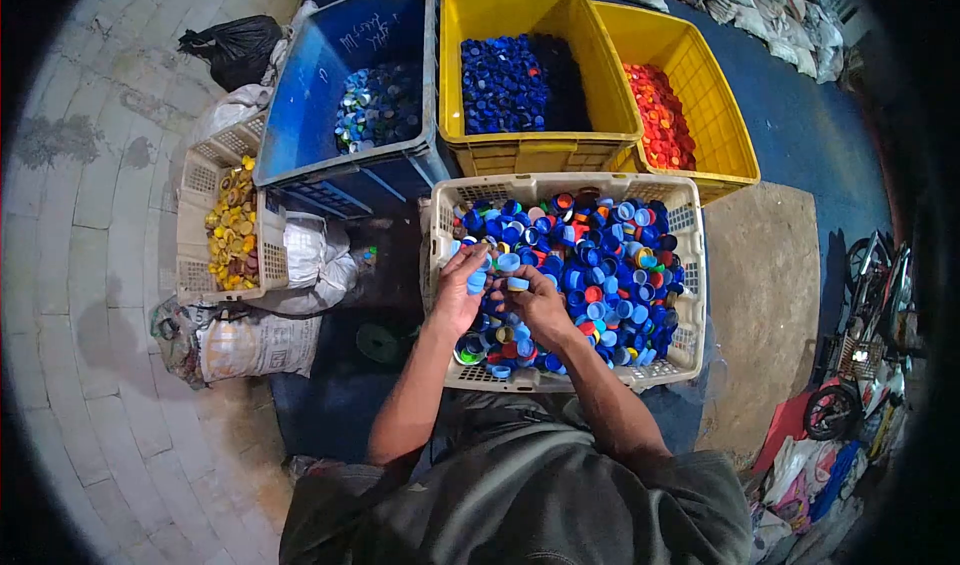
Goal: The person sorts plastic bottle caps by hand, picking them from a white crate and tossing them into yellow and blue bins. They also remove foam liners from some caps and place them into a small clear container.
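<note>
A white crate (690, 350) in front of me is filled with mixed bottle caps (610, 265), mostly dark and light blue, with some red, green, white and yellow ones. Over its left part, my left hand (460, 290) is closed around several light blue bottle caps (476, 281). Just to the right, my right hand (537, 303) pinches a light blue bottle cap (517, 284) between thumb and fingers. Both hands are close together above the pile. The palm side of the right hand is partly hidden.
Behind the crate stand a blue bin (300, 135) of light blue caps, a yellow bin (610, 85) of dark blue caps and another yellow bin (725, 115) of red caps. A basket (190, 250) of yellow caps is at left, above a sack (260, 347). Motorbikes (860, 365) stand right.
</note>
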`<control>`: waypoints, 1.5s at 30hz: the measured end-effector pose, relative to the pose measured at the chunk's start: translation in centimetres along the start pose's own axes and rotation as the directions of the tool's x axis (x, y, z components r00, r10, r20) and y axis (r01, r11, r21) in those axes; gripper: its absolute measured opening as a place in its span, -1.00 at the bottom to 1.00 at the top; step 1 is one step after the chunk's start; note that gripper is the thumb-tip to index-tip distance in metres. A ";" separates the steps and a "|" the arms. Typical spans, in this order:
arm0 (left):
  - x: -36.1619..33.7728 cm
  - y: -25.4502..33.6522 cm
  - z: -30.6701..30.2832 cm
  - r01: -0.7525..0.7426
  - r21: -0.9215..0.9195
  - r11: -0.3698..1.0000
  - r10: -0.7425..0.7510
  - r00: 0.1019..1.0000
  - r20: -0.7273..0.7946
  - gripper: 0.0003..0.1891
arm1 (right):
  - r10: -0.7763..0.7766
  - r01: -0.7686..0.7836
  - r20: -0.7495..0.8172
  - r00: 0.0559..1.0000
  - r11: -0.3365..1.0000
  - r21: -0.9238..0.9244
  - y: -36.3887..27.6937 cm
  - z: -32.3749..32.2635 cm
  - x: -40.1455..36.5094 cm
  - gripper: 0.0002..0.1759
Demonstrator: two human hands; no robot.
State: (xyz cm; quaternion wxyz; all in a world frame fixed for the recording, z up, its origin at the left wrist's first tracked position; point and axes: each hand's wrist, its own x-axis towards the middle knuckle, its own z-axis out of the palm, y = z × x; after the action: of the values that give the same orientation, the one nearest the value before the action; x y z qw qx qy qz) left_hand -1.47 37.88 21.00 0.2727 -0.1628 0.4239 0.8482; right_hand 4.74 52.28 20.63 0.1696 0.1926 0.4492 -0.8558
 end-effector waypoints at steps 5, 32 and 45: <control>0.3 -0.6 -0.3 0.090 0.446 0.891 -0.109 0.994 0.018 -0.82 | -0.351 0.332 0.109 0.930 0.676 -0.658 1.3 -1.5 1.6 -0.69; -2.8 -2.1 0.5 0.290 0.240 0.927 -0.268 0.956 -0.119 -0.65 | -0.656 0.430 0.111 0.746 0.348 -0.833 0.8 -0.5 -1.3 -0.68; -2.6 -2.9 -1.7 0.202 -0.087 0.975 -0.192 0.975 0.116 -0.59 | -0.714 0.403 0.013 0.700 0.381 -0.832 -0.8 -4.9 -1.3 -0.78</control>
State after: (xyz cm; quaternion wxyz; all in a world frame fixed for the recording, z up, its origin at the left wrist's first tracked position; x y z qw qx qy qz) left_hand 2.41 37.11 19.47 0.3694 -0.1717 0.3481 0.8443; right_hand 6.35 56.97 19.20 -0.1522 0.0796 0.8351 -0.5226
